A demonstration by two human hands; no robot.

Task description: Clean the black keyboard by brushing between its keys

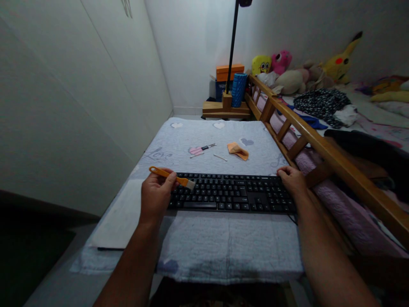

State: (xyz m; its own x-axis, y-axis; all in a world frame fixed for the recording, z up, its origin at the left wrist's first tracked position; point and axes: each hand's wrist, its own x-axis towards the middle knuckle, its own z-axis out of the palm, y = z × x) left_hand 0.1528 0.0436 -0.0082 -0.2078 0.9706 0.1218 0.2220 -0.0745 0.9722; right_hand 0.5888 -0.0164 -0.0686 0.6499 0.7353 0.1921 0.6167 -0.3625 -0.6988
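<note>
A black keyboard (223, 192) lies across the cloth-covered table. My left hand (156, 192) is closed around the handle of an orange brush (182, 181), whose pale bristles are over the keyboard's left part. At the keyboard's right end, my right hand (292, 181) has its fingers curled at the far corner; whether they grip the edge is hard to tell. Beyond the keyboard lie an orange cloth (238, 151), a tool with a dark collar and metal tip (205, 148), and two thin white swabs, one of them (220, 157) near the middle.
A white sheet or pad (118, 215) lies at the table's left. Along the right side runs a wooden bed rail (300, 121), with plush toys and clothes behind it. A black pole on a wooden base (220, 111) stands beyond the table, by a blue roller (238, 90).
</note>
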